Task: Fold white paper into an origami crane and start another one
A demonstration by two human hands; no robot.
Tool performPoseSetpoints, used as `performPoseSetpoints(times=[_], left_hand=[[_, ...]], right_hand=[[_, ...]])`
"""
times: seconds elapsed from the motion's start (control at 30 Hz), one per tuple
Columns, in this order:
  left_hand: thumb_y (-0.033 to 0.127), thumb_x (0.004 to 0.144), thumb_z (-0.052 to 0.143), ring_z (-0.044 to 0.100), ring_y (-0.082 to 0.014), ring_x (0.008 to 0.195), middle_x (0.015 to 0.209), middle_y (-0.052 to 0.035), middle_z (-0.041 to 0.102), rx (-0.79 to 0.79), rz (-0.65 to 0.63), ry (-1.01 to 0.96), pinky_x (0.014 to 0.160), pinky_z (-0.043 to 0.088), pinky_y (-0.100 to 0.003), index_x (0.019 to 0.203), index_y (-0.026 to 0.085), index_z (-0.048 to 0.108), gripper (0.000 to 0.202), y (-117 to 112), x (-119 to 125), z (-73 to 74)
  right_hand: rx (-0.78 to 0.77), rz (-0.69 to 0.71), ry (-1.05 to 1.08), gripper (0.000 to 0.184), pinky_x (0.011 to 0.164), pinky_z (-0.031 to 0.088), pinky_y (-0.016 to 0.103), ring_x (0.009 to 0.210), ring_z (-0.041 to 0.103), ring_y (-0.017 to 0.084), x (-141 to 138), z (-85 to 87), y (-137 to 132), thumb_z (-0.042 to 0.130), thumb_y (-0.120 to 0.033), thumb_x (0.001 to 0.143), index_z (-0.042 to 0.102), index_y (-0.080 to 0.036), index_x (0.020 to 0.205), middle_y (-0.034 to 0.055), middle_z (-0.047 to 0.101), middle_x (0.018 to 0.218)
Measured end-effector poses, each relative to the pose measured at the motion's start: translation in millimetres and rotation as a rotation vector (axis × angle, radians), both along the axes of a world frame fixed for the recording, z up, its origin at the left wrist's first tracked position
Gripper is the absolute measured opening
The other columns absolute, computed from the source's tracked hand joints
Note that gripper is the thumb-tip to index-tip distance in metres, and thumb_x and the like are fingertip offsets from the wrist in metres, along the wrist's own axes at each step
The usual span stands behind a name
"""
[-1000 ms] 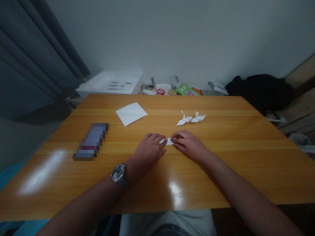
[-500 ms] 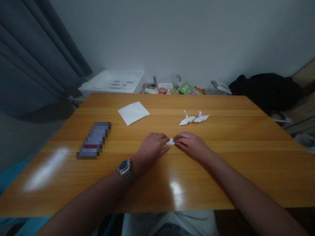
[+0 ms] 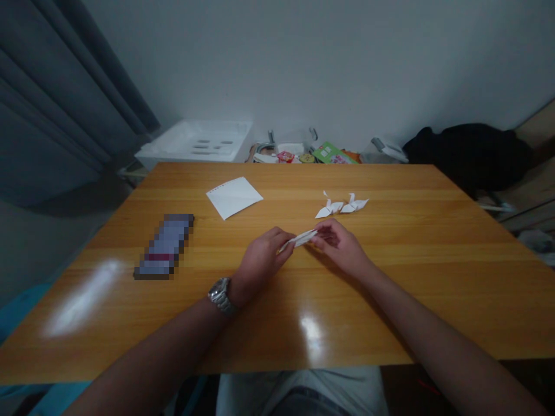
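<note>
Between my hands is a small folded white paper [image 3: 304, 237], tilted with its right end higher. My left hand [image 3: 265, 254], with a metal watch [image 3: 220, 293] on the wrist, pinches the paper's left end. The right end is gripped between the thumb and fingers of my right hand [image 3: 340, 245]. Parts of the paper are hidden by my fingertips. Just beyond my right hand, two folded paper cranes [image 3: 342, 206] sit close together on the wooden table [image 3: 390, 306].
A white paper sheet [image 3: 235, 198] lies at the back left of the table, and a blurred-out phone [image 3: 165, 247] lies nearer on the left. Behind the table's far edge stand a white foam tray [image 3: 195, 141] and a green packet [image 3: 332, 153] among clutter.
The folded paper has come up off the tabletop and turned to a slant. My hands have shifted from pressing it flat to pinching it by its ends.
</note>
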State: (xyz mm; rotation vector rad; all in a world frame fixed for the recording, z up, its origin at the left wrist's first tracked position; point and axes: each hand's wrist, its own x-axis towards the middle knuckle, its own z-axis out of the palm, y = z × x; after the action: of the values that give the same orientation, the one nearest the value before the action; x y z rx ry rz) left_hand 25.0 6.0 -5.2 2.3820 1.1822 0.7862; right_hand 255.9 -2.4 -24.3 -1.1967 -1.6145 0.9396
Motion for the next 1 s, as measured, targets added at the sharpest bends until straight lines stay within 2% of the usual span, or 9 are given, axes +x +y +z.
performPoseSetpoints(times=[0.07, 0.23, 0.43, 0.53, 0.63, 0.7, 0.83, 1.0], left_hand=[[0.025, 0.098, 0.056, 0.066, -0.0163, 0.086, 0.098, -0.0034, 0.070, -0.069, 0.019, -0.117, 0.079, 0.053, -0.029, 0.112, 0.020, 0.068, 0.019, 0, 2, -1.6], [0.027, 0.094, 0.060, 0.068, -0.0134, 0.072, 0.085, -0.0008, 0.071, -0.304, 0.080, -0.329, 0.065, 0.055, -0.024, 0.101, 0.019, 0.064, 0.012, 0, 8, -5.8], [0.031, 0.092, 0.062, 0.069, -0.0126, 0.070, 0.093, -0.0028, 0.069, -0.417, 0.086, -0.459, 0.059, 0.055, -0.022, 0.103, 0.018, 0.058, 0.016, 0, 12, -10.7], [0.028, 0.092, 0.063, 0.069, -0.0134, 0.075, 0.092, -0.0018, 0.070, -0.367, 0.072, -0.413, 0.065, 0.056, -0.024, 0.102, 0.019, 0.057, 0.015, 0, 11, -12.1], [0.029, 0.093, 0.062, 0.068, -0.0145, 0.076, 0.084, 0.0005, 0.069, -0.285, 0.070, -0.247, 0.068, 0.054, -0.026, 0.099, 0.021, 0.057, 0.011, -1, 9, -10.6], [0.030, 0.093, 0.062, 0.067, -0.0158, 0.079, 0.087, 0.0001, 0.069, -0.207, 0.073, -0.125, 0.070, 0.053, -0.028, 0.101, 0.022, 0.059, 0.012, -1, 8, -9.0], [0.028, 0.091, 0.065, 0.064, -0.0203, 0.093, 0.102, -0.0048, 0.067, -0.036, 0.058, 0.022, 0.082, 0.052, -0.033, 0.109, 0.019, 0.062, 0.020, 2, 6, -9.6], [0.034, 0.095, 0.062, 0.061, -0.0229, 0.100, 0.108, -0.0085, 0.063, 0.038, 0.050, 0.113, 0.090, 0.052, -0.038, 0.116, 0.017, 0.067, 0.027, 5, 6, -14.6]], right_hand=[[-0.044, 0.006, 0.083, 0.027, 0.082, 0.058, 0.038, 0.090, 0.070, 0.021, -3, -3.1, 0, 0.072, -0.037, 0.086, 0.057, -0.023, 0.103, 0.0067, 0.070, 0.101], [-0.085, -0.024, 0.196, 0.035, 0.086, 0.057, 0.039, 0.093, 0.069, 0.021, -12, -2.6, -2, 0.075, -0.034, 0.082, 0.053, -0.024, 0.107, 0.0062, 0.069, 0.099], [-0.076, 0.005, 0.173, 0.031, 0.086, 0.056, 0.038, 0.092, 0.068, 0.020, -16, -3.1, -3, 0.076, -0.035, 0.082, 0.057, -0.023, 0.103, 0.0069, 0.069, 0.099], [-0.092, -0.004, 0.148, 0.028, 0.082, 0.057, 0.037, 0.087, 0.068, 0.020, -17, -4.2, -3, 0.077, -0.034, 0.081, 0.061, -0.021, 0.100, 0.0068, 0.070, 0.095], [-0.114, -0.016, 0.091, 0.024, 0.079, 0.056, 0.035, 0.084, 0.068, 0.019, -15, -5.3, -2, 0.075, -0.033, 0.081, 0.065, -0.019, 0.098, 0.0066, 0.072, 0.093], [-0.105, -0.021, 0.004, 0.021, 0.076, 0.055, 0.034, 0.081, 0.068, 0.019, -14, -5.1, -2, 0.074, -0.032, 0.083, 0.067, -0.019, 0.098, 0.0054, 0.072, 0.090], [0.013, -0.036, -0.242, 0.014, 0.067, 0.050, 0.030, 0.070, 0.063, 0.017, -12, -3.1, 0, 0.071, -0.028, 0.085, 0.072, -0.020, 0.096, 0.0011, 0.070, 0.079], [0.151, -0.039, -0.402, 0.010, 0.067, 0.046, 0.030, 0.072, 0.060, 0.017, -12, -2.0, 2, 0.072, -0.024, 0.086, 0.073, -0.019, 0.095, 0.0019, 0.067, 0.079]])
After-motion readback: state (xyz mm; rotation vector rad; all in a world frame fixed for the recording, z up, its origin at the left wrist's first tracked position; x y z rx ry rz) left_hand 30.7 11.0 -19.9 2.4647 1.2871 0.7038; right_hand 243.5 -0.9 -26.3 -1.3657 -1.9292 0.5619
